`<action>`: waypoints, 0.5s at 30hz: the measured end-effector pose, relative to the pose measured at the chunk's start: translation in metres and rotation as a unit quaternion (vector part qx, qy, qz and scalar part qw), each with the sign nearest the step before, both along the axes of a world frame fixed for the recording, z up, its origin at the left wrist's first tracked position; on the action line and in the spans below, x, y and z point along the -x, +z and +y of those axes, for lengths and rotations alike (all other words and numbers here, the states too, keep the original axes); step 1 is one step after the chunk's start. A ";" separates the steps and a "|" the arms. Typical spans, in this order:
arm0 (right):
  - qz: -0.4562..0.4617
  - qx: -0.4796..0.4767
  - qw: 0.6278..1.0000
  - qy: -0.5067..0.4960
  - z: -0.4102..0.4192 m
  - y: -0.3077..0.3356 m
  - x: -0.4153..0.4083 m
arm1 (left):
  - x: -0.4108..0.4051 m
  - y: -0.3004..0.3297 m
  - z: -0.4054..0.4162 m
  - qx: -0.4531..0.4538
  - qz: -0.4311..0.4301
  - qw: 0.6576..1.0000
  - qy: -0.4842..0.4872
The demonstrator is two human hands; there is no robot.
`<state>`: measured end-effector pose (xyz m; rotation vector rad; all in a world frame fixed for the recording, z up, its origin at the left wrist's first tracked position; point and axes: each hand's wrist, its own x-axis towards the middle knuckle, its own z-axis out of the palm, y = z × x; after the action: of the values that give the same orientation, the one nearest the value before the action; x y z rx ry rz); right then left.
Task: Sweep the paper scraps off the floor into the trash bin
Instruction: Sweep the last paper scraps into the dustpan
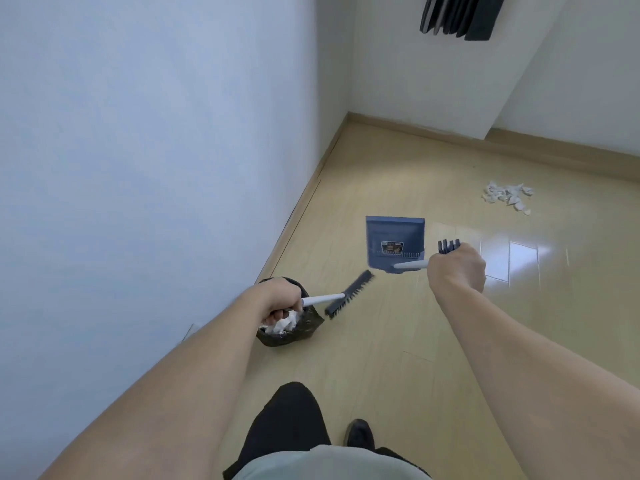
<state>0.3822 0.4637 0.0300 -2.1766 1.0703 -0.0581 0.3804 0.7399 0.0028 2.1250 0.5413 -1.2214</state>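
Your left hand point(281, 301) has its fingers curled tight around the white handle of the hand broom point(349, 294), whose dark bristle head sticks out past your knuckles, tilted and lifted off the floor. Directly under those fingers sits the trash bin point(289, 323), a small round bin lined with a black bag; inside it you can see crumpled white paper, partly hidden by your hand. Your right hand point(456, 267) is clenched around the pale handle of the blue dustpan point(394, 244), with the dark comb teeth at the handle's end poking up just above your fingers. The pan hangs to the left of that fist with its open side facing you, and nothing shows inside it. A dark label with red and white print is stuck on the pan's inner back wall; the writing is too small to read. The remaining paper scraps point(507, 196) lie in a loose white pile on the pale wood floor point(398, 358), well beyond your right fingers and off to their right, near the baseboard point(519, 143). Your dark shoe point(360, 433) shows below, between your forearms.
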 end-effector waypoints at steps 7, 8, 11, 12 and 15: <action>-0.008 -0.050 0.999 -0.002 0.011 -0.007 -0.072 | -0.064 0.001 0.007 -0.040 -0.062 0.996 -0.046; -0.006 -0.050 0.999 0.001 0.014 -0.009 -0.080 | -0.073 0.000 0.011 -0.049 -0.073 0.995 -0.055; -0.006 -0.060 0.998 0.008 0.033 -0.022 -0.113 | -0.105 -0.011 0.035 -0.066 -0.071 0.995 -0.024; -0.004 -0.064 0.998 0.017 0.042 -0.027 -0.126 | -0.116 -0.016 0.045 -0.069 -0.065 0.995 -0.009; 0.018 -0.050 0.998 0.038 0.061 -0.041 -0.156 | -0.140 -0.029 0.067 -0.070 -0.048 0.996 0.018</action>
<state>0.5385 0.5248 -0.0106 -2.1318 0.9894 0.0689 0.5208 0.8065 -0.0261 2.2681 0.6373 -1.0823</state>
